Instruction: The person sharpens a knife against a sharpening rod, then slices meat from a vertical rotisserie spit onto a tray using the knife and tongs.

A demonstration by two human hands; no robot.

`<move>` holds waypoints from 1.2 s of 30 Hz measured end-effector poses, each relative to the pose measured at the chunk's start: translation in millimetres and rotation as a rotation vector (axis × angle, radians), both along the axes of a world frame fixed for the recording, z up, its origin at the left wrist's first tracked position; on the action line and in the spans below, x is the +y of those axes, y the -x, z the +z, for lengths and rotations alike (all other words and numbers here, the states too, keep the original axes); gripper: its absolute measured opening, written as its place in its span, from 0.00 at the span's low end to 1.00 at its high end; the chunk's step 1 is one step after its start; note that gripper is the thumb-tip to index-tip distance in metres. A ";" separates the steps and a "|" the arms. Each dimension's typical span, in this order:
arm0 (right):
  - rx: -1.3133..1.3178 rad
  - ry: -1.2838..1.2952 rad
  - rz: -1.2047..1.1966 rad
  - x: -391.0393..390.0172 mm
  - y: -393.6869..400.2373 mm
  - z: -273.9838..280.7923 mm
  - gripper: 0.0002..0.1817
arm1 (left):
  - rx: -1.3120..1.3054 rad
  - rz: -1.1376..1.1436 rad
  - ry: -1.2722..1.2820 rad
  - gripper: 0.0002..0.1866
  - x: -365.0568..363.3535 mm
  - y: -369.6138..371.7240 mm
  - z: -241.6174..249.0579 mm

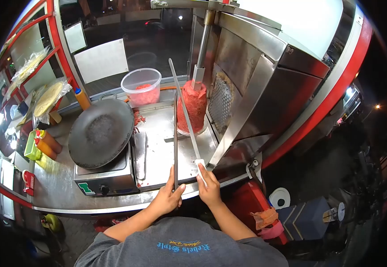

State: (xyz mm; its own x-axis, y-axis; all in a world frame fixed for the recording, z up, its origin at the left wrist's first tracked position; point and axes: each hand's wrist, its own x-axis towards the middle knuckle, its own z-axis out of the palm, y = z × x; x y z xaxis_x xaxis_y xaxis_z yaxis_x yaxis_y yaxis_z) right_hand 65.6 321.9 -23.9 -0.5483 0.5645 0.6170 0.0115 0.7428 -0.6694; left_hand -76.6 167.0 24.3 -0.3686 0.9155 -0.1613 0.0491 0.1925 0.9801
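Observation:
My right hand (209, 189) is wrapped round the white handle of a long, narrow knife (187, 113), its blade slanting up and to the left. In my left hand (167, 196) is a long, thin dark bar (175, 147), pointing nearly straight away from me; whether it is a blade or a sharpening steel cannot be made out. The knife and the bar cross or overlap near their far ends. Just beyond them, a red meat stack (193, 109) stands upright on a vertical spit (205, 40), partly covered by the knife blade.
A metal grill heater (247, 89) stands right of the meat. To the left are a dark wok (101, 133) on a burner (109, 180), tongs (141, 155) and sauce bottles (46, 149). Behind sits a clear tub (141, 86) of red meat. Wrapped flatbreads (51, 98) rest on a shelf.

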 end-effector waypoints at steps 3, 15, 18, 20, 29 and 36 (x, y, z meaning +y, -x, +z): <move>-0.097 0.047 -0.032 -17.8 -41.0 -41.9 0.27 | -0.007 -0.022 0.026 0.49 0.1 3.3 4.0; -0.122 -0.014 -0.049 -13.9 -22.8 -16.1 0.28 | -0.023 0.008 0.008 0.49 11.5 11.5 -5.0; -0.123 0.002 -0.058 -44.2 -72.2 -56.9 0.28 | 0.008 0.013 0.025 0.49 12.7 16.1 5.8; -0.137 0.023 -0.060 -40.4 -78.2 -62.5 0.26 | 0.029 0.012 0.049 0.49 11.8 15.2 7.9; -0.189 -0.011 -0.052 -20.5 -32.5 -8.9 0.29 | -0.173 0.023 -0.091 0.46 27.7 22.8 2.7; -0.273 0.128 -0.021 -34.5 -63.0 -7.2 0.30 | -0.699 0.013 -0.223 0.34 30.3 33.9 5.2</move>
State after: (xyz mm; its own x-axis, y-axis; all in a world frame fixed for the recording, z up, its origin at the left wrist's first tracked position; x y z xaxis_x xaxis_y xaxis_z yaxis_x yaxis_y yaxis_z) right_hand 128.7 287.4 -31.1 -0.6719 0.6407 0.3715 0.2182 0.6506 -0.7274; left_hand -110.4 197.3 29.6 -0.2586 0.9503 -0.1735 -0.6031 -0.0185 0.7975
